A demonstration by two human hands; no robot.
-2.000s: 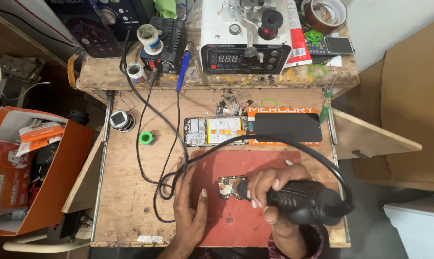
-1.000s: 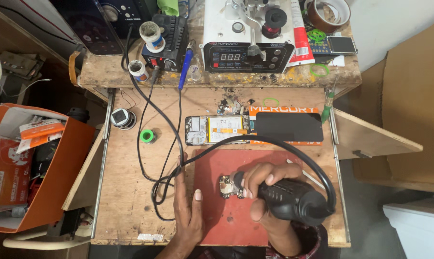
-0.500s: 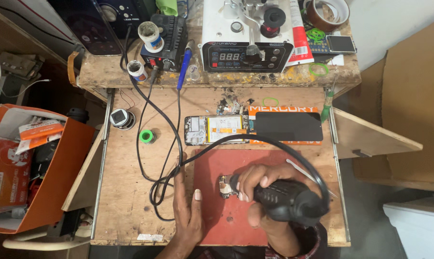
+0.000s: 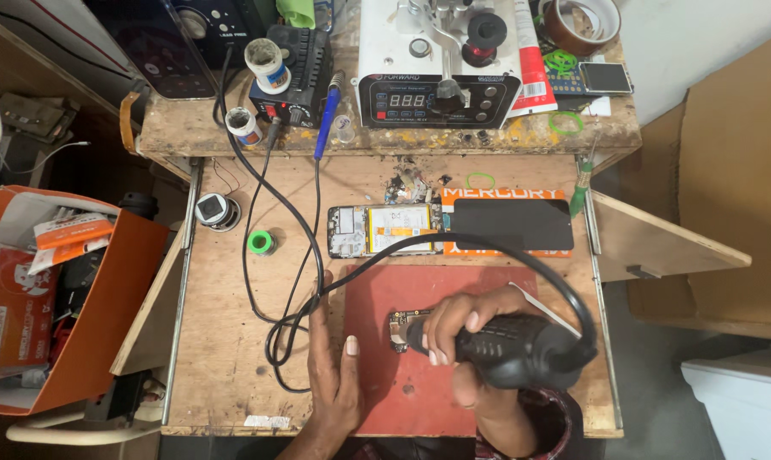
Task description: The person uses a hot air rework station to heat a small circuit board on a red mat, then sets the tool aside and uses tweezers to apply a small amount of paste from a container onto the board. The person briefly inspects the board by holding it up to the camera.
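Observation:
My right hand (image 4: 466,328) grips a black hot-air handpiece (image 4: 513,349), its nozzle pointed left at a small circuit board (image 4: 400,328) lying on the red mat (image 4: 420,383). A thick black hose (image 4: 488,251) loops from the handpiece over the mat. My left hand (image 4: 334,366) rests flat on the wooden bench at the mat's left edge, fingers extended, holding nothing. Just beyond the mat lie an opened phone (image 4: 385,230) showing its insides and a black screen panel (image 4: 512,223).
A raised shelf at the back carries a white rework station (image 4: 441,60), a black soldering station (image 4: 292,60), a blue-handled iron (image 4: 326,123) and tape rolls. A green solder spool (image 4: 262,244) and black cables lie left. An orange box (image 4: 53,298) stands off the bench's left.
My right hand with the handpiece has slid left, bringing the nozzle closer over the circuit board. My left hand has stayed flat beside the mat.

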